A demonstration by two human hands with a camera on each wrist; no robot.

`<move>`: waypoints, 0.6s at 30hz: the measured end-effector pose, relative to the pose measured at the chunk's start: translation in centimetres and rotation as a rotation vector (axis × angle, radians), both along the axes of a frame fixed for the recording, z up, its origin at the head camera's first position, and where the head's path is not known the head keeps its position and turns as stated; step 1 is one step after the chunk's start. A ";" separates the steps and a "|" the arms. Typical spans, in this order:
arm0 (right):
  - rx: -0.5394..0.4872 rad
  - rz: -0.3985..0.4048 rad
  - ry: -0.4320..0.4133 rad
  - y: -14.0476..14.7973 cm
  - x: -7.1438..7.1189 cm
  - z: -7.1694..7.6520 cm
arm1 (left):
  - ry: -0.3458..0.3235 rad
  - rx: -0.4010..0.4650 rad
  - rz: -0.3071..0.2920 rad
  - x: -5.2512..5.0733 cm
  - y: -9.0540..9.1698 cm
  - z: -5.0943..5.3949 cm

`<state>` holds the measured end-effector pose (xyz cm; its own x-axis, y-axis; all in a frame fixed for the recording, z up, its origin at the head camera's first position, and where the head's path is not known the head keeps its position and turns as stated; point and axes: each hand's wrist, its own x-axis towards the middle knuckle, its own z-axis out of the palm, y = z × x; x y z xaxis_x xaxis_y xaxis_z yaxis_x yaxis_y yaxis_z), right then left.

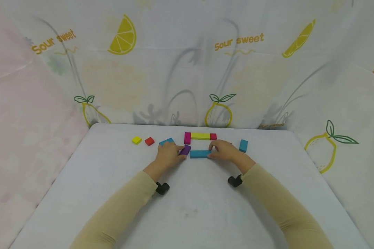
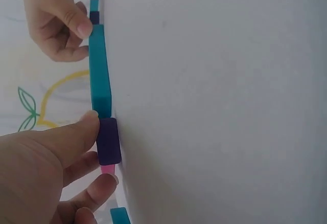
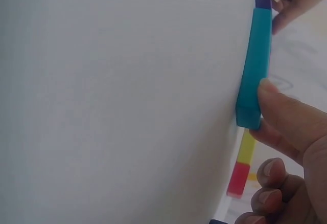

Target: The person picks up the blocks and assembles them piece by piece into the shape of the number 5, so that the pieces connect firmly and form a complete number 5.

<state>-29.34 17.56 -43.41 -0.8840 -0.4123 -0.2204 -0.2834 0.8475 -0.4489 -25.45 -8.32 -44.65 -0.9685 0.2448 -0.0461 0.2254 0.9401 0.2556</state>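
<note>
My left hand (image 1: 167,155) pinches a small purple block (image 1: 185,150) between thumb and fingers. In the left wrist view this purple block (image 2: 108,141) is at the near end of the long blue block (image 2: 100,73). My right hand (image 1: 225,151) pinches the right end of that long blue block (image 1: 200,154), which lies crosswise on the table; the right wrist view shows the thumb on the blue block (image 3: 254,68). Just behind stands a row: a magenta block (image 1: 187,138), a long yellow block (image 1: 200,136) and a red block (image 1: 213,136).
On the white table (image 1: 187,200), a yellow block (image 1: 136,140) and a red block (image 1: 149,141) lie at the left. A blue block (image 1: 166,141) is partly hidden behind my left hand. Another blue block (image 1: 243,145) stands at the right. A lemon-print cloth (image 1: 162,79) hangs behind.
</note>
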 end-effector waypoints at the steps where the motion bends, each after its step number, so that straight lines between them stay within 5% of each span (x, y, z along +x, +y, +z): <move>1: 0.000 -0.001 -0.002 0.0 0.0 -0.1 | 0.004 0.001 0.008 0.0 0.1 0.0; 18: -0.002 -0.023 -0.021 -0.4 -0.1 0.1 | 0.024 0.115 0.074 0.0 0.8 -0.2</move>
